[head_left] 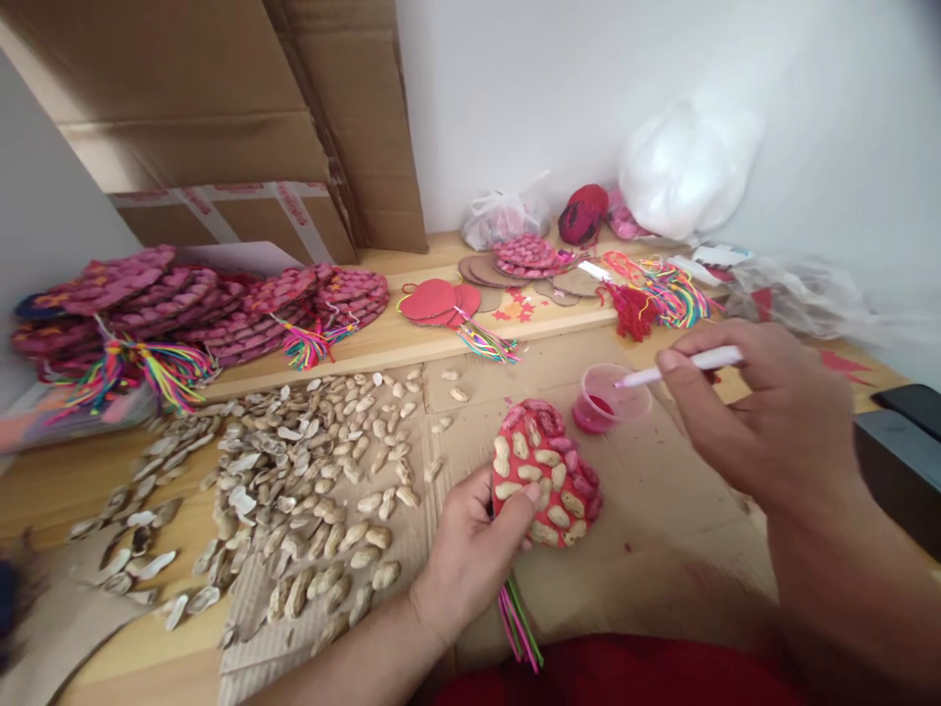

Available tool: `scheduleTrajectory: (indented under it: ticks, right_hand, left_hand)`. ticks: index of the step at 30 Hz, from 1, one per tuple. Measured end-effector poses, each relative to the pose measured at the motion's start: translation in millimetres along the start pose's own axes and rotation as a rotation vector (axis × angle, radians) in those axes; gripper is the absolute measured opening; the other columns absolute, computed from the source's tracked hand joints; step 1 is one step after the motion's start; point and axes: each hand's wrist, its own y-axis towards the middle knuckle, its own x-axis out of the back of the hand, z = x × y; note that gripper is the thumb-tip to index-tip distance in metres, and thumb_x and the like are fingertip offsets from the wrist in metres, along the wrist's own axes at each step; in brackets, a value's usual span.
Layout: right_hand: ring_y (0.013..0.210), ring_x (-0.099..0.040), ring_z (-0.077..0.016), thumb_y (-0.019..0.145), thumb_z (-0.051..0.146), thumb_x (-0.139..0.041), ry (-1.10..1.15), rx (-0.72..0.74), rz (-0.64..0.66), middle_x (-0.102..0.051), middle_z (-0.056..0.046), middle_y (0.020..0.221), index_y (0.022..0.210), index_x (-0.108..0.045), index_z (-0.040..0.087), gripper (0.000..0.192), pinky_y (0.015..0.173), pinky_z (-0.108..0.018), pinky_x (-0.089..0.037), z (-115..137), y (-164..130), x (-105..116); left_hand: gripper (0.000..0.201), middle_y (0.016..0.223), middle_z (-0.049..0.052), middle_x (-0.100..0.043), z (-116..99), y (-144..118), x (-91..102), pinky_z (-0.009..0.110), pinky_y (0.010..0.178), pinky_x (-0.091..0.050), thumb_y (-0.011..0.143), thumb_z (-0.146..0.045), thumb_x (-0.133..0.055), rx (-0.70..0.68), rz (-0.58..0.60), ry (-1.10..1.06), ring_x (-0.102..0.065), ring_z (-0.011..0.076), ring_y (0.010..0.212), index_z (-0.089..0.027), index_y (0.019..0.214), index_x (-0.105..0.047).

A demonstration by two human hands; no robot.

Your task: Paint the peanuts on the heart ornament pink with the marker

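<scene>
A red disc (548, 476) studded with peanuts is sitting just below the centre of the frame, with pink and green strings (519, 623) hanging beneath it. It is probably light and fairly stiff, but its brittle shells are likely to crack under hard pressure and its painted pink edge may be slippery, so the bare lower-left rim is looking like the safest hold. The left hand (470, 559) is taking it there, its grip closed, thumb pressing on the front. The right hand (768, 412) is pinching a white brush (687, 365) in a closed grip, the pink tip pointing at a clear cup (599, 407) of pink liquid. Loose peanuts (378, 537) are lying at centre left, and finished pink discs (353, 297) are resting along the desk (544, 338) at upper left.
</scene>
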Motion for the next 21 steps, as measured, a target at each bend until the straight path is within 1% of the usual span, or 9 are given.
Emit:
scheduleTrajectory:
  ticks: [2, 3, 5, 7, 9, 11, 15, 21]
  right_hand:
    - [0.076, -0.066, -0.019, 0.086, 0.033, -0.069, 0.143, -0.048, -0.081, -0.072, -0.002, 0.082, 0.091, -0.066, 0.026, 0.009, 0.074, -0.035, -0.049, 5.9, -4.0, 2.7]
    - [0.074, -0.065, -0.018, 0.086, 0.031, -0.071, 0.24, -0.06, -0.08, -0.071, -0.001, 0.082, 0.092, -0.066, 0.026, 0.009, 0.072, -0.034, -0.05, 10.1, -6.2, 3.7]
    - [0.072, -0.065, -0.0171, 0.086, 0.026, -0.071, 0.431, -0.025, 0.015, -0.07, 0.0, 0.082, 0.095, -0.066, 0.027, 0.01, 0.069, -0.034, -0.051, 19.4, -10.1, 4.7]
    - [0.079, -0.067, -0.018, 0.087, 0.023, -0.068, 0.511, 0.077, 0.139, -0.071, -0.001, 0.088, 0.098, -0.066, 0.028, 0.012, 0.072, -0.035, -0.052, 27.9, -12.7, 4.1]
    - [0.086, -0.067, -0.0195, 0.087, 0.021, -0.067, 0.515, 0.178, 0.223, -0.072, -0.001, 0.091, 0.1, -0.066, 0.029, 0.015, 0.078, -0.038, -0.053, 33.6, -14.1, 2.0]
    - [0.09, -0.067, -0.0208, 0.086, 0.021, -0.068, 0.504, 0.236, 0.255, -0.074, -0.001, 0.09, 0.101, -0.066, 0.029, 0.017, 0.083, -0.04, -0.054, 36.2, -14.9, -0.7]
    - [0.094, -0.066, -0.0215, 0.088, 0.022, -0.068, 0.471, 0.282, 0.254, -0.074, -0.001, 0.089, 0.101, -0.066, 0.028, 0.015, 0.086, -0.039, -0.052, 36.4, -17.0, -4.8]
    - [0.096, -0.064, -0.0208, 0.089, 0.022, -0.067, 0.445, 0.305, 0.254, -0.074, 0.0, 0.089, 0.1, -0.066, 0.027, 0.012, 0.088, -0.037, -0.051, 36.7, -18.9, -8.1]
  left_hand:
    - [0.032, 0.07, 0.0, -0.061, -1.0, 0.7, -0.1, 0.02, 0.053, -0.041, 0.089, -0.046, -0.068, -0.003, 0.003, -0.001, -0.046, 0.0101, 0.057, -0.015, 0.088, -0.068]
    - [0.032, 0.069, -0.001, -0.06, -2.0, 1.1, -0.3, 0.02, 0.053, -0.041, 0.089, -0.047, -0.069, -0.004, 0.002, 0.001, -0.045, 0.0098, 0.056, -0.015, 0.086, -0.067]
    - [0.033, 0.065, -0.003, -0.056, -4.3, 1.6, -0.7, 0.02, 0.052, -0.041, 0.087, -0.048, -0.07, -0.01, -0.003, 0.004, -0.044, 0.0092, 0.054, -0.016, 0.081, -0.065]
    - [0.035, 0.062, -0.004, -0.053, -6.3, 2.1, -1.0, 0.02, 0.05, -0.041, 0.086, -0.049, -0.071, -0.015, -0.01, 0.007, -0.044, 0.0089, 0.052, -0.016, 0.077, -0.062]
    - [0.035, 0.062, -0.004, -0.053, -7.8, 2.4, -1.3, 0.02, 0.049, -0.041, 0.086, -0.049, -0.071, -0.015, -0.013, 0.011, -0.044, 0.0088, 0.051, -0.017, 0.076, -0.061]
    - [0.035, 0.062, -0.004, -0.053, -8.6, 2.4, -1.6, 0.021, 0.049, -0.043, 0.085, -0.049, -0.071, -0.014, -0.014, 0.012, -0.045, 0.0089, 0.051, -0.017, 0.076, -0.061]
    - [0.033, 0.062, -0.004, -0.053, -9.0, 1.4, -2.1, 0.02, 0.048, -0.043, 0.086, -0.047, -0.07, -0.029, -0.018, 0.023, -0.046, 0.0089, 0.05, -0.017, 0.076, -0.062]
    - [0.026, 0.068, -0.002, -0.058, -8.4, 0.2, -0.1, 0.02, 0.051, -0.044, 0.091, -0.041, -0.066, -0.1, 0.004, 0.087, -0.048, 0.0095, 0.054, -0.016, 0.086, -0.069]
